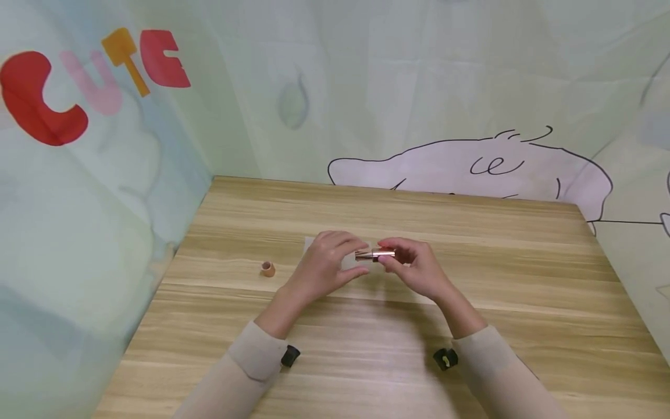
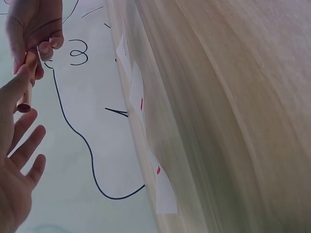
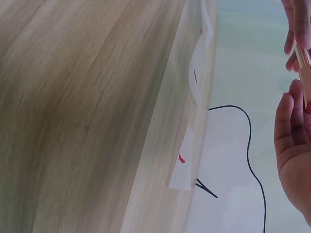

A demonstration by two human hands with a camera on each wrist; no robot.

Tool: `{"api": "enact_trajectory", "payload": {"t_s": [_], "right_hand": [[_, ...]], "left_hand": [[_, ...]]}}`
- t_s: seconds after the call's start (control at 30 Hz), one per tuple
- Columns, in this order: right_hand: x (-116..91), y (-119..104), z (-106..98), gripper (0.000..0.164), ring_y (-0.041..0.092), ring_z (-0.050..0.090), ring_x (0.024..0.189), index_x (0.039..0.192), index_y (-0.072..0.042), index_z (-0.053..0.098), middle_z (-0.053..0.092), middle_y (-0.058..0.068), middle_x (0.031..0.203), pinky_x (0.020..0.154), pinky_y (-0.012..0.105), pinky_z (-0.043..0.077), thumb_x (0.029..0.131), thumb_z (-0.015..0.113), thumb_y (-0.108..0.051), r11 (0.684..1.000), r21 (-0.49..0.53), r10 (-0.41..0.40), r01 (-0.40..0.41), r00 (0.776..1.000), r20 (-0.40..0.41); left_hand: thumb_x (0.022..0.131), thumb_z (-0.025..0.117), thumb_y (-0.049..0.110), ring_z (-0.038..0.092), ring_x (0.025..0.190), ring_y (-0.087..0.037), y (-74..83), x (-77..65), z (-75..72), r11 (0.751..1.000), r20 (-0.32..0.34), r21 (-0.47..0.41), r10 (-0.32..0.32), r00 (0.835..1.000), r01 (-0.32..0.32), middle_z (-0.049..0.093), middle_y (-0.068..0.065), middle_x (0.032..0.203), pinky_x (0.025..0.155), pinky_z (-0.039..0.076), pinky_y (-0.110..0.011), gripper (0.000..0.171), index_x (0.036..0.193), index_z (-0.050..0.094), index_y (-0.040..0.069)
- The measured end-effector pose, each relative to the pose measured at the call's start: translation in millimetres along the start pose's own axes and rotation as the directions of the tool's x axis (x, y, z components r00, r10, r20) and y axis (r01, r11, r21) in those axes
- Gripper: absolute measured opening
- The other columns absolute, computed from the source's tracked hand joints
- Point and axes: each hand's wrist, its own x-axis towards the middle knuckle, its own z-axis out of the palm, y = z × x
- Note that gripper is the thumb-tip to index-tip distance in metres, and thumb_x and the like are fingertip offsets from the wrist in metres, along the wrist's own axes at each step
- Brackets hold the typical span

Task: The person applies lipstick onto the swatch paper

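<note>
Cap (image 1: 268,269) left of hands (image 1: 374,265)

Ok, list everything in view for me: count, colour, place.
tube: one, rose-gold, held between both hands above the table centre
cap: one, rose-gold, on the table left of the hands
paper: white, marked red, under the hands; count unclear
table: one, light wood
backdrop: pale green cloth with cartoon drawing and the letters CUTE, behind and at both sides
sleeves: two, beige
left hand: pinches the tube's left end
right hand: pinches its right end
</note>
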Motion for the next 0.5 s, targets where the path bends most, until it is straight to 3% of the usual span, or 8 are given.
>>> {"api": "enact_trajectory", "payload": {"t_s": [0.2, 0.37, 0.5], "right_hand": [[-1, 1, -1, 0.025, 0.031, 0.071, 0.077, 0.114, 0.008, 0.07, 0.073, 0.018, 0.1, 0.069, 0.042, 0.062, 0.091, 0.074, 0.0, 0.999, 0.034, 0.01, -0.009, 1.0, -0.025], [-1, 3, -3, 0.021, 0.041, 0.068, 0.076, 0.111, 0.002, 0.073, 0.073, 0.013, 0.097, 0.065, 0.038, 0.061, 0.09, 0.075, -0.002, 1.0, 0.019, 0.014, -0.014, 0.999, -0.037], [-2, 4, -5, 0.02, 0.039, 0.068, 0.075, 0.11, 0.001, 0.072, 0.073, 0.012, 0.094, 0.065, 0.038, 0.061, 0.09, 0.075, -0.002, 1.0, 0.023, 0.015, -0.014, 0.999, -0.043]], "left_hand": [[0.076, 0.09, 0.036, 0.062, 0.119, -0.022, -4.9, -7.1, -3.5, 0.999, 0.032, 0.015, -0.035, 0.999, 0.034, 0.07, -0.004, 0.121, 0.108, 0.043, -0.042, 0.053, 0.12, 0.073, 0.01], [0.078, 0.089, 0.033, 0.059, 0.122, -0.023, -11.0, -17.4, -8.2, 0.996, 0.05, 0.008, -0.087, 0.995, 0.087, 0.069, -0.004, 0.123, 0.109, 0.043, -0.044, 0.051, 0.121, 0.073, 0.008], [0.078, 0.09, 0.027, 0.061, 0.119, -0.026, -19.5, -26.9, -11.4, 0.994, 0.03, -0.007, -0.112, 0.993, 0.112, 0.069, -0.008, 0.121, 0.107, 0.045, -0.045, 0.049, 0.119, 0.073, 0.006]]}}
